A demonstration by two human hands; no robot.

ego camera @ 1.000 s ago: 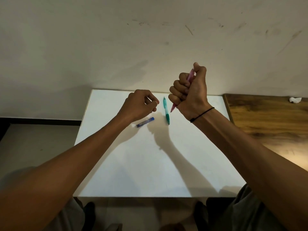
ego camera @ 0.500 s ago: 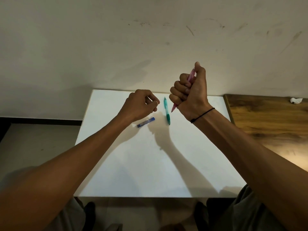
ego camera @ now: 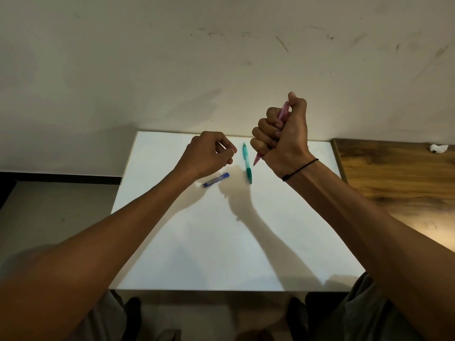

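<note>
While raised over the far end of the white tabletop (ego camera: 221,242), right hand (ego camera: 283,141) grips a pink mechanical pencil (ego camera: 283,111): fingers wrapped tight, thumb at the top end, tip poking out below toward 7 o'clock. Left hand (ego camera: 206,156) at its 9 o'clock: fingers curled, thumb and forefinger tips pinched; anything between them too small to tell. Teal mechanical pencil (ego camera: 247,163) lies flat between the hands, tip toward 6 o'clock. Blue lead case (ego camera: 216,180) at its 8 o'clock, beside the left wrist.

The right grip (ego camera: 283,139) clenched a pink pen (ego camera: 283,111), tip down, just right of the teal pen (ego camera: 247,163) on the desk (ego camera: 221,247). Left of that pen, the left grip (ego camera: 209,155) hung curled beside a blue tube (ego camera: 216,180).
</note>
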